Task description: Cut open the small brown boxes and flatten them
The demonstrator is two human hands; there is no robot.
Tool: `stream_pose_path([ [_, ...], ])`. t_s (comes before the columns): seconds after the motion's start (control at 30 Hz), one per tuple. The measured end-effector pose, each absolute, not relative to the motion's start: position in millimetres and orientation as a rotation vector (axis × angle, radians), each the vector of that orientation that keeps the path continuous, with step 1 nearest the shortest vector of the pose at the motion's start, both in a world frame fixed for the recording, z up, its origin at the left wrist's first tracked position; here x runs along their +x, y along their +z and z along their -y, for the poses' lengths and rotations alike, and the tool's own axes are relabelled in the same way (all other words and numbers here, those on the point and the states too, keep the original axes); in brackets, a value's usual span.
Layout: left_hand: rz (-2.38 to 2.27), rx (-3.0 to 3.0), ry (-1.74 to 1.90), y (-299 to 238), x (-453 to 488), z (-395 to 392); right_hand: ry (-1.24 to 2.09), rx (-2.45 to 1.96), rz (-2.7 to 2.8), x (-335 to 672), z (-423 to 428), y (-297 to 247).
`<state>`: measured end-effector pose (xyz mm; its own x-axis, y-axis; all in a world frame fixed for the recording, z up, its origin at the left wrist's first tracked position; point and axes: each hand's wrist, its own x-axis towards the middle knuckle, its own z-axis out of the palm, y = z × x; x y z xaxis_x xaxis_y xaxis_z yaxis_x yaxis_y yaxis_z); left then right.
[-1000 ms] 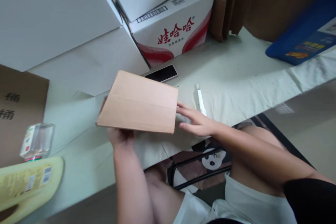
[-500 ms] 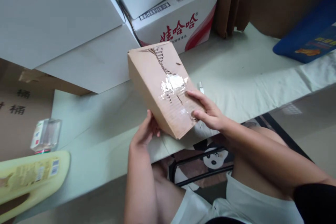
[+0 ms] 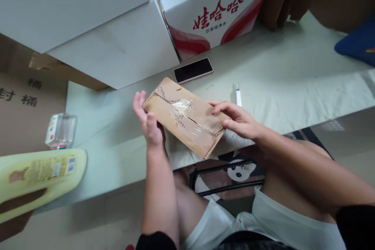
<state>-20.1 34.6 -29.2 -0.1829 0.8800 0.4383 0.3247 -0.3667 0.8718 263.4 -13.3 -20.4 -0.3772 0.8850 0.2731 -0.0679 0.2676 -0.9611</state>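
Observation:
A small brown cardboard box (image 3: 190, 119) is held above the table edge, its torn, taped face turned up toward me. My right hand (image 3: 234, 119) grips the right end, with thumb and fingers on the top face and edge. At the opposite corner, my left hand (image 3: 150, 123) is cupped round the box, thumb by the near edge and fingers past the left end; part of its palm is hidden. Behind the box lies a dark-screened phone (image 3: 193, 71) on the cloth. A white box cutter (image 3: 238, 97) rests just beyond my right hand.
White cartons (image 3: 117, 47) and a red-and-white water carton (image 3: 216, 15) stand along the back of the cloth-covered table (image 3: 281, 74). A clear bottle (image 3: 65, 129) and a yellow jug (image 3: 43, 175) are at left. A blue container (image 3: 356, 43) sits at far right.
The box has been tilted and turned flatter, its far end swinging left and nearer. My left hand has moved up from the lower edge to the left corner. The phone has come into sight.

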Motion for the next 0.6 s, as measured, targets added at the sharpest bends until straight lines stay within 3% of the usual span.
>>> stream_pose_path([
  [0.13,-1.365,1.686,1.445,-24,-9,-28,1.213,-0.824,1.603,258,16,-21],
  [0.43,-1.455,1.621,1.515,-27,-2,-29,1.062,-0.906,1.618,260,20,-17],
  [0.6,-1.559,1.681,1.541,-33,-3,-31,0.531,-1.65,1.664,295,14,-10],
])
